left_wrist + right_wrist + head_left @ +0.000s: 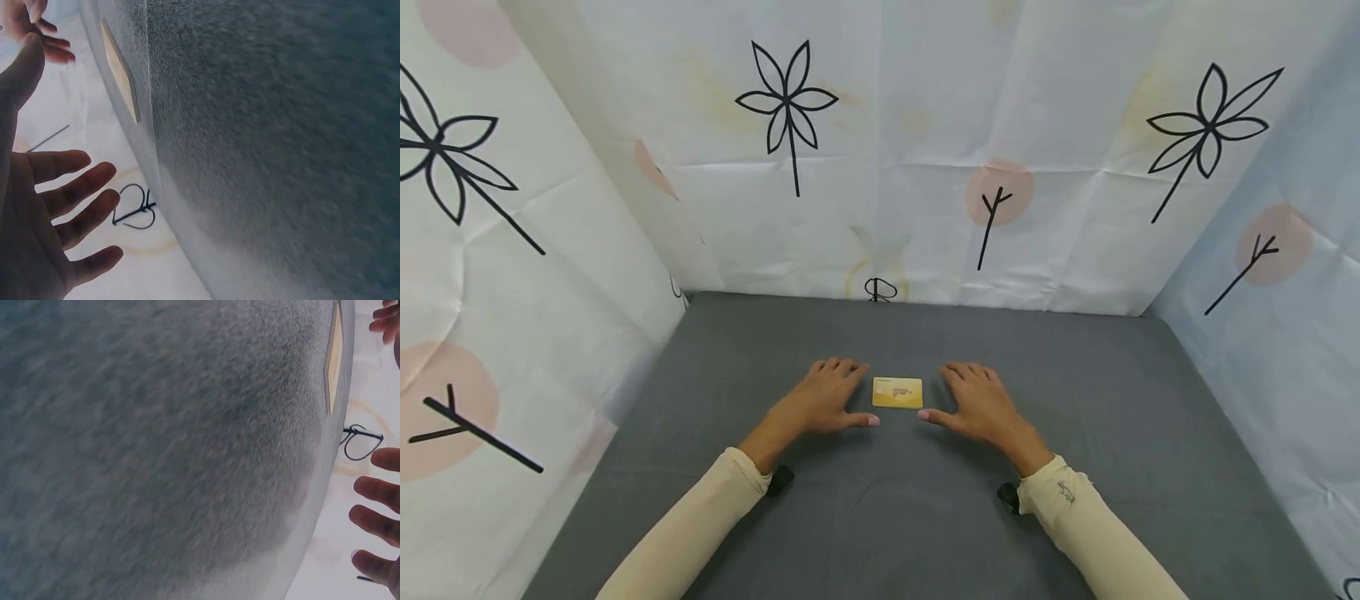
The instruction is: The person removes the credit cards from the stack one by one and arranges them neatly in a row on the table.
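Observation:
A yellow card [897, 392] lies flat on the grey cloth, between the two hands in the head view. My left hand [828, 397] is on its left side, fingers spread and thumb pointing toward the card's lower left corner. On the other side, my right hand [979, 403] has its thumb close to the lower right corner. Both hands hold nothing. From the left wrist, the card [120, 72] shows nearly edge-on beyond the loosely extended fingers [81, 187]. The right wrist view also catches the card [334, 359] on edge, with separated fingertips [375, 487] at the frame's side.
Grey cloth [880, 517] covers the table. White hanging sheets with printed flowers stand behind it [880, 208] and along its left and right sides. A dark strap piece [780, 481] shows under the left cuff, another [1008, 497] under the right.

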Action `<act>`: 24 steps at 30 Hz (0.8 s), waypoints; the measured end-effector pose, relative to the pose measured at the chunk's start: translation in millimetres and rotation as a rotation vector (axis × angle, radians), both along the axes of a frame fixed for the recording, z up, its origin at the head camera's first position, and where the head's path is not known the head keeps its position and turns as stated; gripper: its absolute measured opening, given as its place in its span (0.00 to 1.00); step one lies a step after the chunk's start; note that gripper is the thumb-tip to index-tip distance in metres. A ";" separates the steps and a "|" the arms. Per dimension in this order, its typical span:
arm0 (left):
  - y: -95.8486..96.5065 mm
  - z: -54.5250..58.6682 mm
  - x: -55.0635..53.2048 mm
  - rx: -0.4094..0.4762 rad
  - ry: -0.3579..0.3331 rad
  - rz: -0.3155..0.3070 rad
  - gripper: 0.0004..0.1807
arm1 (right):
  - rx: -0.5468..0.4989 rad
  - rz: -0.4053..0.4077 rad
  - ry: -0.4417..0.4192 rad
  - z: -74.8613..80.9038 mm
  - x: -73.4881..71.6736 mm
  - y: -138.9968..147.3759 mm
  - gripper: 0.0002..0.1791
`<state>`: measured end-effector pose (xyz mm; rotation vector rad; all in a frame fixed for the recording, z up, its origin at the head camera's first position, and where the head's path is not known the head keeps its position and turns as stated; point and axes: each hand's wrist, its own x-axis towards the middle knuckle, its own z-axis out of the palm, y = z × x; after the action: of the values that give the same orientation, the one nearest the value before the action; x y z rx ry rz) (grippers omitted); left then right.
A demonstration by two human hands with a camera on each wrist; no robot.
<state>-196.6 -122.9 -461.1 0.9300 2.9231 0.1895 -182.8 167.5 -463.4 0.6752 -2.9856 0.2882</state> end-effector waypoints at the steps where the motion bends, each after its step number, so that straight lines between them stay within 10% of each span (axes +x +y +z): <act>1: 2.1 -0.4 -1.5 0.000 0.003 -0.003 0.50 | 0.001 0.004 -0.006 -0.2 -1.3 -1.4 0.48; 24: 32.6 -11.2 -24.9 -0.069 0.010 -0.044 0.34 | -0.011 0.086 0.010 -15.8 -24.2 -27.7 0.35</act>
<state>-221.5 -90.3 -472.3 0.9868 2.8943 0.0818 -207.0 139.8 -479.2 0.8031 -2.9478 0.3057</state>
